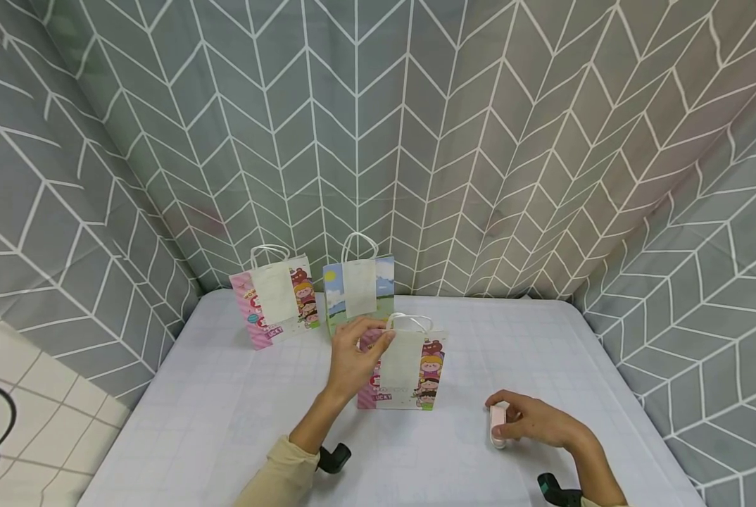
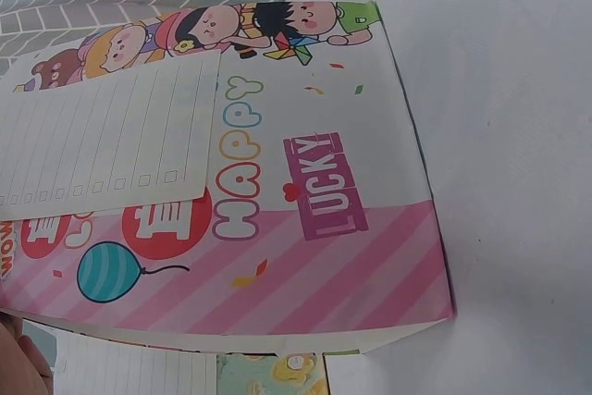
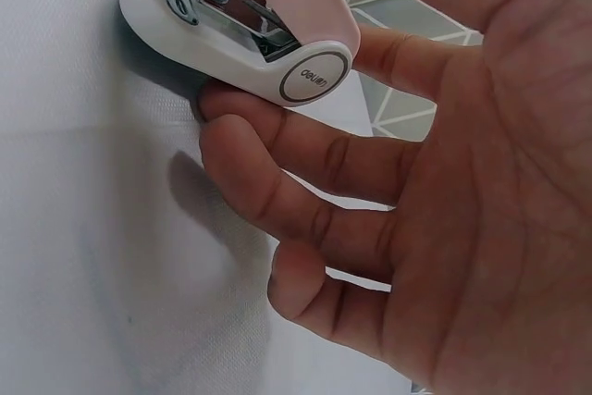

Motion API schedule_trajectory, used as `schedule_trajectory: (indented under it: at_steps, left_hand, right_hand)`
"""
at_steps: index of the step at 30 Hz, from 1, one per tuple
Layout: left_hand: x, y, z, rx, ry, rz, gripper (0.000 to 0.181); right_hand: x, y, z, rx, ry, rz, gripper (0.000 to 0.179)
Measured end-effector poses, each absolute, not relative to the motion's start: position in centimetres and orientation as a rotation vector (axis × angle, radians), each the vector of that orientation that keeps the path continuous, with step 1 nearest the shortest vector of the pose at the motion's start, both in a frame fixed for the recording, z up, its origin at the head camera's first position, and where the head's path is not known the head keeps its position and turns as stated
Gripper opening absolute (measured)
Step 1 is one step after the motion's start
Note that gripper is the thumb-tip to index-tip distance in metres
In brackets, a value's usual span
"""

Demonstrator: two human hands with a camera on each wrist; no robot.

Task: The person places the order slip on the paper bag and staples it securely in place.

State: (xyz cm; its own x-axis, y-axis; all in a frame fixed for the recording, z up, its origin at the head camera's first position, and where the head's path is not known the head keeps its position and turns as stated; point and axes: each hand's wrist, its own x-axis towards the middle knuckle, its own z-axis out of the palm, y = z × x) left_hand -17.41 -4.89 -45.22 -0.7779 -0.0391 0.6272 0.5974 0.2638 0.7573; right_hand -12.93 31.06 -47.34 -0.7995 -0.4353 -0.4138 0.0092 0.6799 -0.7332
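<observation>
A pink-and-white paper gift bag [image 1: 430, 373] with cartoon figures stands upright near the table's middle. My left hand [image 1: 355, 359] pinches its upper left edge, close to the white handles. A lined white slip [image 2: 111, 136] lies over the bag's printed front [image 2: 324, 293] in the left wrist view. Lower right on the table, my right hand [image 1: 536, 419] holds a small pink-and-white stapler [image 1: 498, 424] between thumb and fingers. The right wrist view shows the stapler [image 3: 305, 76] from the side, its top raised from the base; the remaining fingers [image 3: 245, 168] curl below it.
Behind and left stands a similar pink gift bag [image 1: 260, 334] with a white slip on its front. Beside it is a blue-and-green gift bag [image 1: 386, 282], partly hidden by my left hand. A patterned grey curtain [image 1: 378, 141] surrounds the white table [image 1: 226, 415].
</observation>
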Motion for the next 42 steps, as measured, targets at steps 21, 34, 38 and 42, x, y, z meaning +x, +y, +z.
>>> schedule_trajectory:
  at_steps: [21,34,38,42]
  left_hand:
    - [-17.3,-4.9,-45.4,-0.497,-1.978,-1.569,0.011]
    - [-17.2,-4.8,-45.3,-0.508,-1.963,-1.563,0.011]
    - [-17.2,-4.7,-45.3,-0.502,-1.967,-1.568,0.01]
    - [-17.2,-4.7,-45.3,-0.499,-1.975,-1.578,0.01]
  right_hand:
    - [-12.8,30.2,-47.1,-0.339,2.311,-1.03,0.051]
    - [-14.4,28.0,-46.1,-0.418,2.503,-1.047,0.056]
    - [-15.3,27.1,-45.5,-0.442,2.609,-1.063,0.058]
    - [-15.9,26.3,-44.9,-0.461,2.693,-1.121,0.058]
